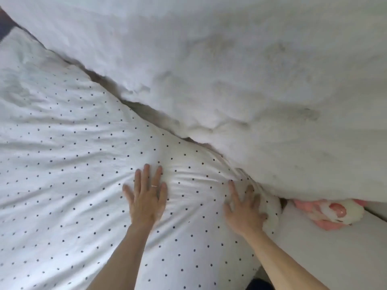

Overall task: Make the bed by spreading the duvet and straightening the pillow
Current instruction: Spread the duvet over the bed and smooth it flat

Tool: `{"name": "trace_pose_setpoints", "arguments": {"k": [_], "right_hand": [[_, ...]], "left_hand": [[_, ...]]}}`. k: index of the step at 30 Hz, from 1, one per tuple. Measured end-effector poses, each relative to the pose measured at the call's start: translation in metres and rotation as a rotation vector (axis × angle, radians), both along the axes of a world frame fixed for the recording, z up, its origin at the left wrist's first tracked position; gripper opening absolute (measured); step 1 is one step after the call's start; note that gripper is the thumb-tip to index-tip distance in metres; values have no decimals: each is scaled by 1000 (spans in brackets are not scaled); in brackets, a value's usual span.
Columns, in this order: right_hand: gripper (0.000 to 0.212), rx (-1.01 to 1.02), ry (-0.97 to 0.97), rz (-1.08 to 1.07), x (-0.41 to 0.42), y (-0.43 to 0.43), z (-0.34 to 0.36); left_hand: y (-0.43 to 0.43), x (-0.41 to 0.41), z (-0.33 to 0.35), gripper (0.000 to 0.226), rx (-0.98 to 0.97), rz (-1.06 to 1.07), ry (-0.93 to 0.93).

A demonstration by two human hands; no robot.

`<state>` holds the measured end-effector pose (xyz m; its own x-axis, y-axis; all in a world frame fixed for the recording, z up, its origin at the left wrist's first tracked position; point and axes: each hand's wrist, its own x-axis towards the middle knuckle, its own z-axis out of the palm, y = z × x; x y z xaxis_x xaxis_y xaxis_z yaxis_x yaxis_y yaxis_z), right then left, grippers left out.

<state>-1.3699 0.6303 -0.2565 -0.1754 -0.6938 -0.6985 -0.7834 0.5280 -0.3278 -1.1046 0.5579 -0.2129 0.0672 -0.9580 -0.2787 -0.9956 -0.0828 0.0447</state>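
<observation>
A big white pillow (83,155) with small dark dots fills the left and lower part of the view. My left hand (146,199) lies flat on it with the fingers spread; it wears a ring. My right hand (243,210) presses on the pillow's right corner, fingers apart and thumb at the corner's edge. A plain white fluffy duvet (251,70) covers the top and right, and its edge runs diagonally right beside the pillow and just past my right hand's fingertips.
A pink and white soft toy (335,212) pokes out from under the duvet's edge at the right. The bare white sheet (326,258) shows at the lower right. A dark gap (6,24) shows at the upper left corner.
</observation>
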Motion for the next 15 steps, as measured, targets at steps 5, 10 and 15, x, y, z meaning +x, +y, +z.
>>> {"name": "trace_pose_setpoints", "arguments": {"k": [5,10,15], "right_hand": [[82,-274,87,111,63,-88,58],[70,-303,-97,351,165,-199,92],[80,-227,-178,370,227,-271,91]], "left_hand": [[-40,66,26,55,101,24,-11],[-97,138,57,57,80,160,93],[-127,210,63,59,32,271,111]]}}
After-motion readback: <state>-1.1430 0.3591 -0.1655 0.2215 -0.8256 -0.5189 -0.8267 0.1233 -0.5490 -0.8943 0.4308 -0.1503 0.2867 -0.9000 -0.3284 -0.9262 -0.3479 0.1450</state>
